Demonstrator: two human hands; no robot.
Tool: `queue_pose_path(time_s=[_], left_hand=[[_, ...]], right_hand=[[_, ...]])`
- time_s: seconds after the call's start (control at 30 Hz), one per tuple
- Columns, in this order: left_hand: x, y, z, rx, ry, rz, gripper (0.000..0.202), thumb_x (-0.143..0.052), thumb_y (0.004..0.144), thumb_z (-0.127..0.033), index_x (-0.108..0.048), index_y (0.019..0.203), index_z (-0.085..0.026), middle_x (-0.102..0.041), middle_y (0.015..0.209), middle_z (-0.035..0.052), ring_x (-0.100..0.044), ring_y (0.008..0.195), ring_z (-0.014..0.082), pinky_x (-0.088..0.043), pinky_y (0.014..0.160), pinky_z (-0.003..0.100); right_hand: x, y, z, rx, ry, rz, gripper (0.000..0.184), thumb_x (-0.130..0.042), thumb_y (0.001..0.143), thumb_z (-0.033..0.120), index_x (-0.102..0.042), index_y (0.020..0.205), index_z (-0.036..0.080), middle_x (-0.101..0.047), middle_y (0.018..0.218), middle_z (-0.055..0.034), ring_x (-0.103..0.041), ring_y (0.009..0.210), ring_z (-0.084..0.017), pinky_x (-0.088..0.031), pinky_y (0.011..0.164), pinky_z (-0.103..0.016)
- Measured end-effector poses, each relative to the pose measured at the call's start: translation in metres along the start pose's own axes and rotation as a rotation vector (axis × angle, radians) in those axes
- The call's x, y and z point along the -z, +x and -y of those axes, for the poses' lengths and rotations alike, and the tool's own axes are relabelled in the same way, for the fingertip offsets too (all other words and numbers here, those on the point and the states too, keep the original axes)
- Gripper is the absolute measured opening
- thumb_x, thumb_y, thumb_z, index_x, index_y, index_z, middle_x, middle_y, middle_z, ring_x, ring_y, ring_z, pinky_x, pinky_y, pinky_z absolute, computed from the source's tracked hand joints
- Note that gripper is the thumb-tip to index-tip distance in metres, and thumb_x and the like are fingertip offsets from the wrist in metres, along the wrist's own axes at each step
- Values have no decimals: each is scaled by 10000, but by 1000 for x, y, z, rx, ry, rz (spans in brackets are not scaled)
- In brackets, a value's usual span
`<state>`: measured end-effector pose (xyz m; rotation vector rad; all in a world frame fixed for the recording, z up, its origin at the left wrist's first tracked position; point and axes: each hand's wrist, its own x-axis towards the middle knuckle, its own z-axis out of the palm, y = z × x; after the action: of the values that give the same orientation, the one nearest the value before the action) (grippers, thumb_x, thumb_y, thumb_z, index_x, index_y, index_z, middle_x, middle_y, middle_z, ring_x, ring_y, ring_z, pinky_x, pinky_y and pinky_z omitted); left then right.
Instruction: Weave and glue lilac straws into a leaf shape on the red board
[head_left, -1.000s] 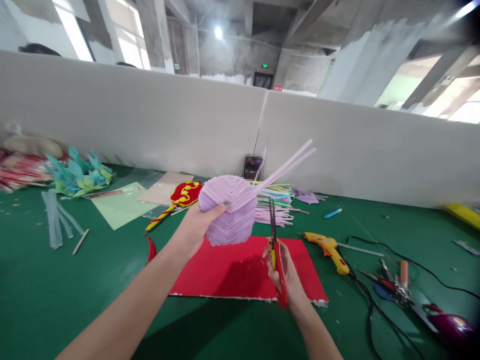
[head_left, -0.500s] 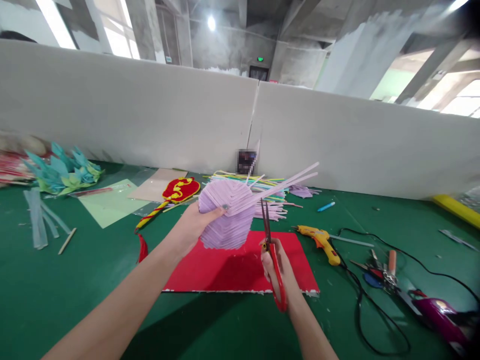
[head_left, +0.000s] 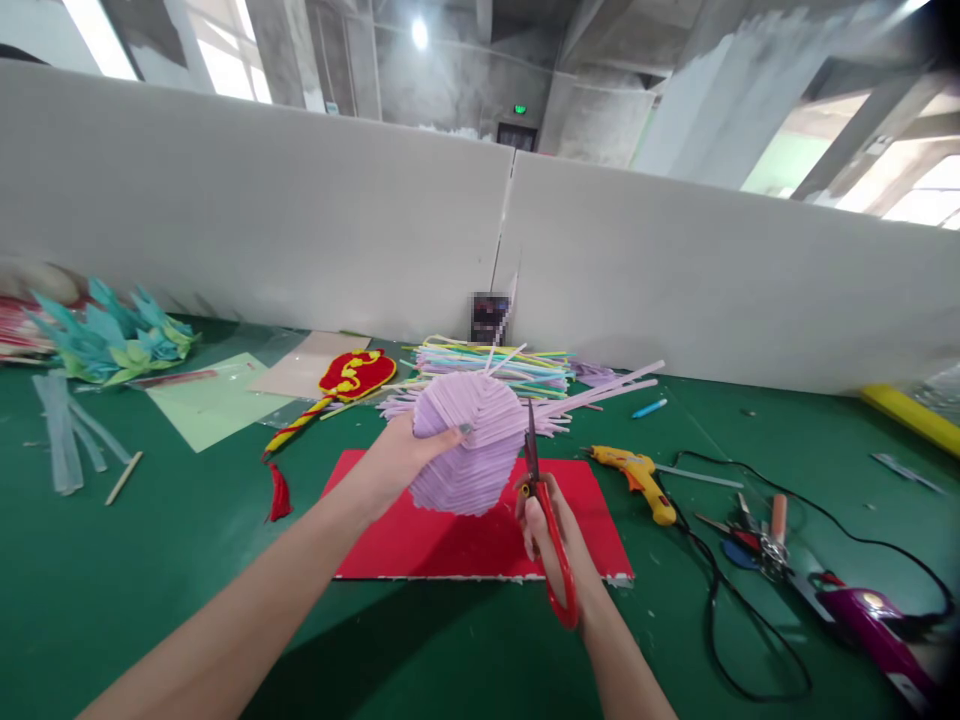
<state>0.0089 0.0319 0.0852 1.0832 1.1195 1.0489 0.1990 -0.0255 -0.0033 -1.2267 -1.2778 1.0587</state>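
In the head view, the left hand [head_left: 405, 455] is closed on a lilac disc [head_left: 476, 480], its thumb laid across the front and the other fingers out of sight behind. The disc, covered in ridged strips that meet in a chevron, is held upright above a red sheet [head_left: 450, 548] lying on the green table [head_left: 112, 570]. Two long lilac strips [head_left: 619, 385] stick out past its right edge, slanting up to the right. The right hand [head_left: 538, 524] is wrapped around red-handled scissors [head_left: 532, 465], blades pointing up, just beside that right edge where the strips leave it; from this angle it is hard to say whether the blades touch them

Behind the disc lies a pile of pastel sticks [head_left: 544, 378] near the foot of a white partition [head_left: 300, 210]. To the left are a red and yellow fan-shaped piece [head_left: 356, 372] with a red tassel [head_left: 280, 493] below its handle, a pale green sheet [head_left: 206, 405], translucent strips [head_left: 61, 440] beside a thin wooden stick [head_left: 124, 478], and a teal paper-like cluster [head_left: 112, 340]. To the right, a blue pen [head_left: 649, 408] lies beyond a yellow glue gun [head_left: 637, 478], with a purple-bodied tool [head_left: 862, 620] nearer the person
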Motion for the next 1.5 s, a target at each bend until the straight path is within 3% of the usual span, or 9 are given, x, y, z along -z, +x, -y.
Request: queue_pose_path(time_s=[0.47,0.8,1.13,1.5], left_hand=[[-12,0,10,-64,-227,-110,420,-810,612,-348,-699,973,-165,-732,1002,75,-674,949,262,-529,830,356],[-20,-2,24,-67,-178,-23,412,-778,676,-375,-682,1029,-185,-722,1051,68,-663,998,255,-527,834,334],[-22,1,33,-70,-166,31,481,-801,633,-356,-670,1052,-160,-698,1114,102,-628,1067,277,-481,921,381],[-23,-1,30,-65,-107,6,445,-783,655,-344,-668,1048,-169,-693,1126,98,-629,1065,274,-479,923,384]], right_hand=[[-2,-1,2,-52,40,24,422,-492,830,625,-505,952,222,-448,587,58,-391,444,-89,-337,424,-222],[-3,-1,6,-109,75,17,462,-463,822,668,-489,956,227,-427,559,69,-373,400,-83,-338,391,-227],[-3,-3,11,-94,104,-3,424,-452,843,650,-463,814,228,-431,511,62,-408,416,-98,-344,411,-232],[-2,-3,12,-116,130,-16,424,-471,833,654,-457,823,230,-424,530,67,-411,424,-98,-330,408,-224]])
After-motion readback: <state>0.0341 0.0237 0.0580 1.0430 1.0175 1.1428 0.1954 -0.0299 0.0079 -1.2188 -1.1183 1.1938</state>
